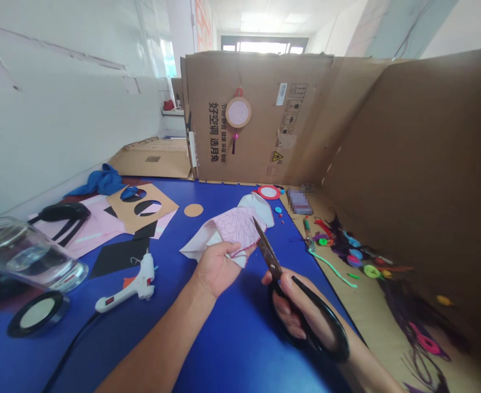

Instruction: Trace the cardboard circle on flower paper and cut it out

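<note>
My left hand [220, 268] is closed on a piece of pale fabric [240, 226] with a pink-purple line pattern and a dark red stitched edge. White parts of the cloth fold out to the left and behind. In my right hand [295, 308] is a pair of scissors [271, 256] with large black handles. Their blades point up and left, with the tips by the fabric's right side. The blades look closed or nearly so; whether they touch the cloth I cannot tell.
Left on the blue table [224, 349] are a white glue gun [136, 286], black tape [38, 314], a clear water jar [31, 254] and card with cut holes [142, 204]. Colourful cords and spools [355, 256] lie right, beside cardboard walls [260, 120]. A round pendant [238, 113] hangs behind.
</note>
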